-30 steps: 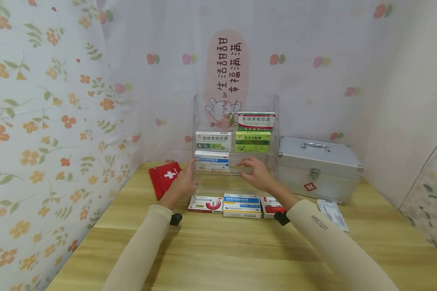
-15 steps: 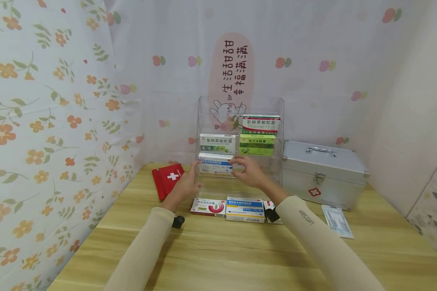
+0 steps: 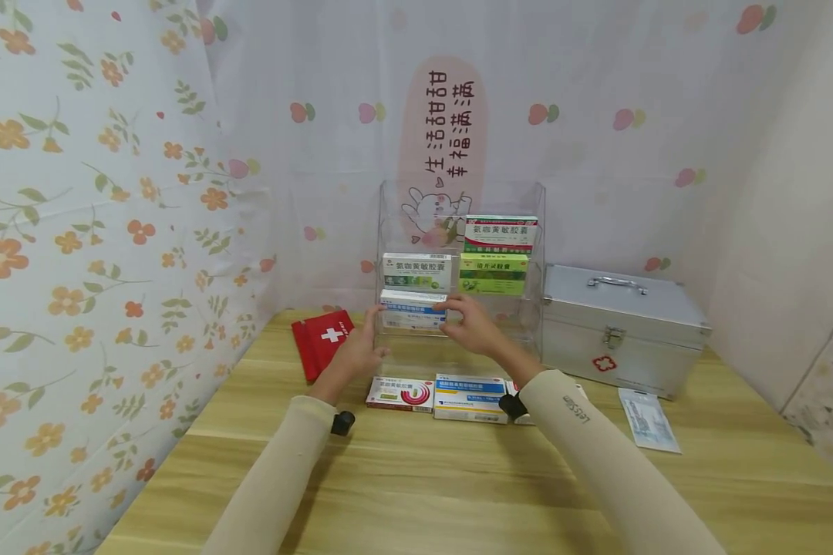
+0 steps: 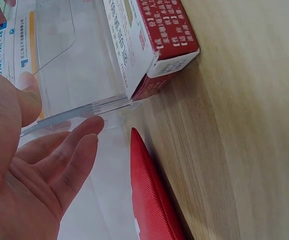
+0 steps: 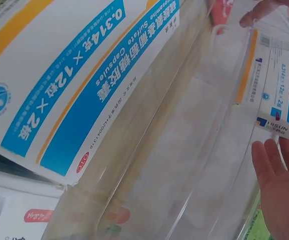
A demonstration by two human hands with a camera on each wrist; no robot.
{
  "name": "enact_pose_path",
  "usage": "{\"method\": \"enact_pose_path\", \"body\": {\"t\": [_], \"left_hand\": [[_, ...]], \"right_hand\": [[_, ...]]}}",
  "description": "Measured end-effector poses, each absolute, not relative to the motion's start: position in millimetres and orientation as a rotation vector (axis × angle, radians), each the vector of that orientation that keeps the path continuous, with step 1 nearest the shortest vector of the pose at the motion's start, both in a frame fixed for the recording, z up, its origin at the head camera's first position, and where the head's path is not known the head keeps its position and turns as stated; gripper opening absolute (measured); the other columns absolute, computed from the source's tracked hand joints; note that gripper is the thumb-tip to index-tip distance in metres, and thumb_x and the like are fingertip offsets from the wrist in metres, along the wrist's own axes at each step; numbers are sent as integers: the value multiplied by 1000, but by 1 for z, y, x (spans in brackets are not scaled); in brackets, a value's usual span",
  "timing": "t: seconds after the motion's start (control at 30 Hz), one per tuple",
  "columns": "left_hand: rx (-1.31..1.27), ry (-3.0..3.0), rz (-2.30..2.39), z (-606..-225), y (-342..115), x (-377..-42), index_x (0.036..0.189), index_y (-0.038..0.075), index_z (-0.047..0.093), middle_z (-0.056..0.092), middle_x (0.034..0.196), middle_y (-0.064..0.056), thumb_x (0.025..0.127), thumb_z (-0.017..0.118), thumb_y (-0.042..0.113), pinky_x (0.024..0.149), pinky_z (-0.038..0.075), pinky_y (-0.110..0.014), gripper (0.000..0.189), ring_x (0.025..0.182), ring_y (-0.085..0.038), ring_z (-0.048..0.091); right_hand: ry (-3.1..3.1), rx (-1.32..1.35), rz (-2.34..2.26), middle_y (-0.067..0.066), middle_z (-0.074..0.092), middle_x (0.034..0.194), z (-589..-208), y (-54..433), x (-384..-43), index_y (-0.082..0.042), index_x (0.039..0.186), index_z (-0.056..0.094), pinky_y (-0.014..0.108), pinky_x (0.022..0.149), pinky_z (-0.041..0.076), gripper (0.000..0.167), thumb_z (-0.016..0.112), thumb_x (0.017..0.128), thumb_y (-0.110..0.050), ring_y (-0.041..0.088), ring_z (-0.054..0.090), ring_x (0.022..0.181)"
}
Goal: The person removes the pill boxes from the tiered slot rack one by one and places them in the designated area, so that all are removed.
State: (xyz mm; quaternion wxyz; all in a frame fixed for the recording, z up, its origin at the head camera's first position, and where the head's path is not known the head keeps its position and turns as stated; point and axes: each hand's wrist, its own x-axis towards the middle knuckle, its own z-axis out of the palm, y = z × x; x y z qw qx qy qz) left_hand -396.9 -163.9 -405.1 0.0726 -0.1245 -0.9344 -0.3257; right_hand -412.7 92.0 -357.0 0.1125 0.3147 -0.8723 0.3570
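Curtain (image 3: 319,77) with a fruit print fills the background, and below it spreads a wood-grain table (image 3: 389,478). A clear stand (image 3: 503,199) with stepped shelves is set toward the back of the table, with a silver case (image 3: 628,320) just to its right and a red pouch (image 3: 319,348) lying to its left.

Next in size come the hands, both at one shelf. The right hand (image 3: 475,327) seems to grip the near end of a box lightly, its thumb over the front and the other fingers fairly straight at or past the end. The left hand (image 3: 355,351) has its thumb at the opposite end, with its other fingers loosely bent outside the stand's side wall; whether it grips the box or only steadies it, I cannot tell.

That blue-and-white box (image 3: 413,311) leans upright at the left of the lower shelf, under a white-and-green box (image 3: 416,271). It should be light, with stiff but thin card that would dent if squeezed hard in the middle. Its smooth face may slide easily on the plastic, so a gentle hold suits it.

The best places to take it are the two short ends, near the top corners, where the card is firmest and the shelf lip is out of the way.
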Motion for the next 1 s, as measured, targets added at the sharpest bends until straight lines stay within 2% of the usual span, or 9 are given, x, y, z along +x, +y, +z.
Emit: {"method": "enact_pose_path", "body": {"t": [0.1, 0.2, 0.27, 0.33, 0.57, 0.83, 1.0], "left_hand": [[-370, -2811, -967, -404, -163, -395, 151, 31, 11, 51, 67, -10, 91, 72, 13, 46, 45, -29, 87, 52, -25, 50], [-358, -2816, -967, -403, -163, -394, 152, 32, 11, 52, 68, -10, 91, 72, 14, 46, 46, -29, 87, 52, -25, 51], [-357, -2814, -973, -403, -163, -393, 152, 33, 11, 52, 68, -10, 92, 71, 14, 46, 46, -29, 87, 52, -25, 51], [-356, -2810, -985, -403, -163, -393, 152, 33, 11, 52, 68, -10, 92, 71, 15, 47, 47, -29, 87, 53, -26, 51], [-376, -2819, -992, -406, -162, -398, 151, 35, 10, 52, 67, -10, 92, 70, 13, 46, 46, -29, 86, 52, -25, 51], [-355, -2821, -995, -404, -161, -398, 149, 35, 12, 53, 67, -10, 92, 71, 15, 45, 46, -29, 84, 50, -26, 52], [-350, -2826, -1009, -404, -162, -396, 151, 31, 14, 51, 65, -11, 93, 70, 14, 43, 43, -29, 83, 49, -25, 49]], "right_hand": [[-2578, 902, 1051, 24, 50, 136, -356, 91, -414, -6, 124, 67, 51, 91, 50, 35, 69, 89, -5, 41, 50, 123], [-2590, 901, 1059, 24, 48, 138, -356, 89, -416, -7, 125, 67, 42, 81, 55, 36, 69, 90, -5, 39, 56, 115], [-2593, 905, 1058, 23, 49, 138, -357, 87, -417, -7, 126, 67, 38, 77, 55, 37, 69, 89, -5, 37, 59, 107], [-2590, 908, 1063, 21, 51, 136, -357, 86, -418, -6, 126, 67, 36, 77, 56, 36, 68, 90, -4, 35, 60, 106], [-2531, 870, 1124, 16, 59, 121, -357, 86, -420, -2, 116, 70, 40, 83, 56, 28, 66, 89, 2, 32, 56, 113], [-2444, 737, 1138, 15, 59, 122, -353, 86, -418, -4, 107, 74, 43, 81, 55, 20, 64, 91, 2, 32, 57, 114], [-2391, 673, 1184, 15, 59, 120, -349, 88, -415, -3, 103, 74, 41, 83, 57, 18, 63, 91, 5, 32, 57, 115]]}}
